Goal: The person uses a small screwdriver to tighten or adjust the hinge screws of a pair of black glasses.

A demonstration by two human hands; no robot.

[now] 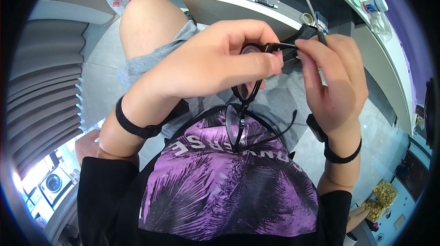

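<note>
My left hand [215,62] is closed round a pair of black-framed glasses [243,122], gripping them near the upper hinge while the other lens hangs over my shirt and its temple arm sticks out rightward. My right hand [334,76] has its thumb and forefinger pinched at the upper temple arm beside that hinge, and also holds a slim tool [310,8] with a silver shaft pointing up and a dark lower end among my fingers. Whether that tool touches the glasses is unclear. A dark object [293,62], partly hidden, lies behind my hands.
An open drawer [229,5] ahead holds a tube [264,2] and a round item [306,18]. A bottle [373,5] stands on the shelf at right. My bare knee [146,26] is at left, beside grey curtains [46,81]. Another person's limb [355,218] shows lower right.
</note>
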